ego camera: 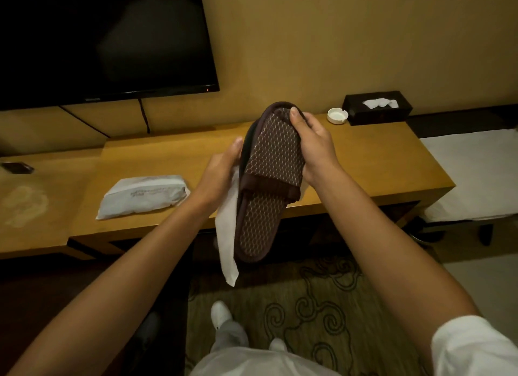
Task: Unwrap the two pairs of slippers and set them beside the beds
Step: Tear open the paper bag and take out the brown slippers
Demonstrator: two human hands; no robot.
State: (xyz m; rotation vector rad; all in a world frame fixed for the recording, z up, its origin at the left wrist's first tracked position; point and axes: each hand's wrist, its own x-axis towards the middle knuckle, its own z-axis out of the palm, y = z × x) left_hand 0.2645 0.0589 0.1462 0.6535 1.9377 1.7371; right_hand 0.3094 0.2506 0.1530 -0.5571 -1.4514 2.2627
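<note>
Head view. Brown slippers [270,179] held upright above wooden desk [364,162]. Right hand [314,146] clamped over toe end, fingers curled round it. Left hand [221,171] gripping the side, pinching emptied white wrapper [228,235] hanging loose. Second wrapped pack [145,195] sealed, flat on desk. Black tissue box [378,108] holding white tissue, beside ashtray [337,115].

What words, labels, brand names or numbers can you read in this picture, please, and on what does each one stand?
No text here can be quoted with confidence.
White wrapped package on the desk: lines of grey print, too blurred to read.
Television: a small mark on its lower bezel, too small to read.
Brown slippers, white wrapper, tissue box and ashtray: no lettering visible.
</note>
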